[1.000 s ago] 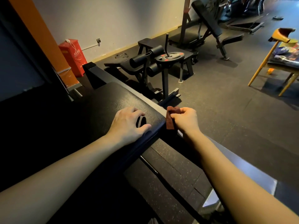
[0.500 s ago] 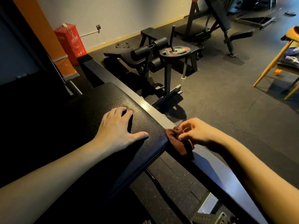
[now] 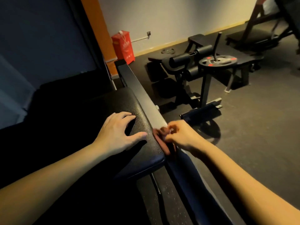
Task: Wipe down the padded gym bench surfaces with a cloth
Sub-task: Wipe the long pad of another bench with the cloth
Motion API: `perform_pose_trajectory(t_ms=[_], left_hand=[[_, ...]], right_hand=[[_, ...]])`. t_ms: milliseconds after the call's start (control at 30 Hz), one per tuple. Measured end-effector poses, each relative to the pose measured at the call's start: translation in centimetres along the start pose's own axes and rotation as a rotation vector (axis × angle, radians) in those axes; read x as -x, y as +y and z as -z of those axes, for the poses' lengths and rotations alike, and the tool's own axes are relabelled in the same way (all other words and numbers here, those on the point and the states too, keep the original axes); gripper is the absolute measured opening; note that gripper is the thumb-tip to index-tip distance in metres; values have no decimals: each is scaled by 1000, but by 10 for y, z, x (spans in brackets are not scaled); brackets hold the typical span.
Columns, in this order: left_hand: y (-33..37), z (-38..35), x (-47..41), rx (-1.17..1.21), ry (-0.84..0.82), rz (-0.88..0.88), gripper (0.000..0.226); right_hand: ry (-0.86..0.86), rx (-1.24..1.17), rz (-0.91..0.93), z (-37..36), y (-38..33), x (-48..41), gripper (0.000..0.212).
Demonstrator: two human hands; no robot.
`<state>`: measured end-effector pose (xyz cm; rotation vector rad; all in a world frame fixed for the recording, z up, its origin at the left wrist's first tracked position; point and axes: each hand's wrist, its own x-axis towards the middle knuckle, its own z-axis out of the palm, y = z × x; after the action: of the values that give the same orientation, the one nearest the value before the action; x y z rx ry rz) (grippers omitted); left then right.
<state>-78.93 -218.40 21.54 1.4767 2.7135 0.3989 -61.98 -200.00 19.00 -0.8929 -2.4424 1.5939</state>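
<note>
A black padded bench pad (image 3: 123, 103) with a pebbled surface fills the middle left. My left hand (image 3: 116, 132) rests flat on it, fingers spread, thumb pointing right near the pad's right edge. My right hand (image 3: 180, 135) pinches a dark red cloth (image 3: 162, 142) with curled fingers. The cloth hangs against the pad's right side, in the gap between the pad and the grey metal frame bar (image 3: 146, 98).
A leg machine with roller pads (image 3: 183, 60) and a weight plate (image 3: 217, 61) stands on the dark rubber floor to the right. A red box (image 3: 124, 46) leans by the wall next to an orange pillar (image 3: 100, 30). More benches (image 3: 253, 38) stand at the back right.
My right hand has carried the cloth along the pad's right edge and now holds it lower against the side. The camera has swung left. My left hand has stayed on the pad.
</note>
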Motion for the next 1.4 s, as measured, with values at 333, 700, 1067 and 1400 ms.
perform_pose_trajectory(t_ms=[333,700,1067,1400], left_hand=[[11,-24,-4,-153,191,-31,63],[9,-24,-7,-119,128,-41,58],[12,-21,-8,-126,101,-22,58],[10,-23,-9,-120,102,-16,57]], right_hand=[[-52,-109,93,-11,-13,-84,26],[-36,-285,301,-26,-11,-183,16],[-172,-119,186,37,0,-123,14],[46,-190,216,-34,-38,-201,24]])
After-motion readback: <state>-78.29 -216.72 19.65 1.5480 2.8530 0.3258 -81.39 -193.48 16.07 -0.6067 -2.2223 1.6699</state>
